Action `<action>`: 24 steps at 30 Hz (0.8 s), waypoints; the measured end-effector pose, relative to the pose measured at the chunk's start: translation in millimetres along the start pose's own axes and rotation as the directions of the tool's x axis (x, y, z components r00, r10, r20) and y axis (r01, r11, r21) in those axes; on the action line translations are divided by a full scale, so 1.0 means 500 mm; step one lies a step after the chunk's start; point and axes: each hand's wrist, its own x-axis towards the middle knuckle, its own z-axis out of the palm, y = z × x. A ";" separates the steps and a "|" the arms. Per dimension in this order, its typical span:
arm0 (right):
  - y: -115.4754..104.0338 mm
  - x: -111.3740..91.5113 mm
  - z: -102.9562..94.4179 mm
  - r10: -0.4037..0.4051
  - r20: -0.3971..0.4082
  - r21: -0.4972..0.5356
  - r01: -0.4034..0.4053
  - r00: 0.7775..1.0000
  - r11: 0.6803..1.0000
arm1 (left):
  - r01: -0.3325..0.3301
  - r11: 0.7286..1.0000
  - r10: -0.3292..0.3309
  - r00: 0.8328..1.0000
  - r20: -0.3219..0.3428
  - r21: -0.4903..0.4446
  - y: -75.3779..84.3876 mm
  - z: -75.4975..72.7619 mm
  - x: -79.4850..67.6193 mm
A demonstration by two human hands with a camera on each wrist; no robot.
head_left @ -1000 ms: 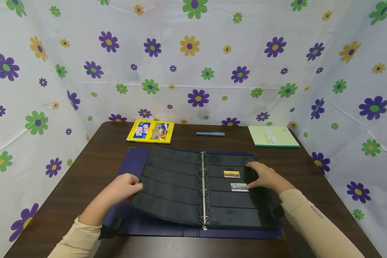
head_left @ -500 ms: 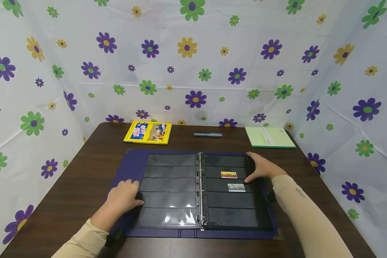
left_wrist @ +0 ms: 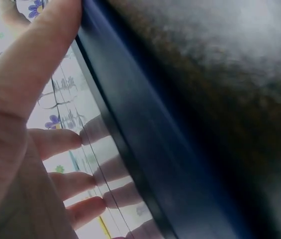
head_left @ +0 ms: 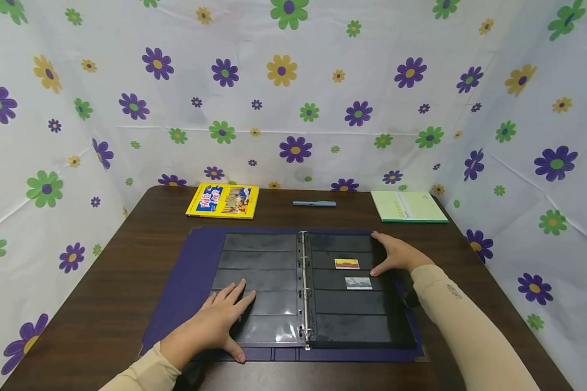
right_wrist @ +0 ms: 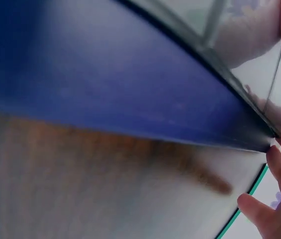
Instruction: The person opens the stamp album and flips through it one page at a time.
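Note:
A purple ring binder (head_left: 178, 271) lies open on the table, with black pocket pages on both sides of its metal rings (head_left: 304, 271). My left hand (head_left: 207, 328) rests with spread fingers on the lower part of the left page (head_left: 261, 260), thumb at the binder's front edge. In the left wrist view, the fingertips (left_wrist: 93, 206) meet their reflections in the glossy page. On the right page (head_left: 349, 304) sit a red-and-yellow stamp (head_left: 347, 264) and a grey stamp (head_left: 358, 283). My right hand (head_left: 396, 256) touches that page's outer upper edge, thumb just beside the grey stamp.
Behind the binder, a yellow book (head_left: 222, 201) lies at the left, a blue-grey pen (head_left: 314, 203) in the middle and a pale green notebook (head_left: 408, 207) at the right. The brown wooden table (head_left: 127, 260) backs onto flower-patterned cloth walls (head_left: 254, 43).
My left hand has lowered the raised left page flat, let go of its edge and moved right onto it. The right hand's thumb has shifted slightly up, off the grey stamp.

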 end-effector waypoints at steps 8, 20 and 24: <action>-0.017 -0.011 0.000 -0.022 -0.082 0.005 0.023 0.996 1.000 | -0.009 1.000 0.008 1.000 -0.010 -0.018 0.000 -0.001 -0.007; -0.012 -0.069 -0.021 0.207 0.056 0.503 -0.206 0.977 0.839 | -0.019 1.000 0.019 0.999 -0.048 -0.012 -0.003 -0.001 -0.013; -0.003 -0.106 -0.010 0.109 0.268 0.608 -0.256 0.957 0.752 | -0.020 1.000 0.019 0.999 -0.048 -0.009 -0.002 -0.001 -0.014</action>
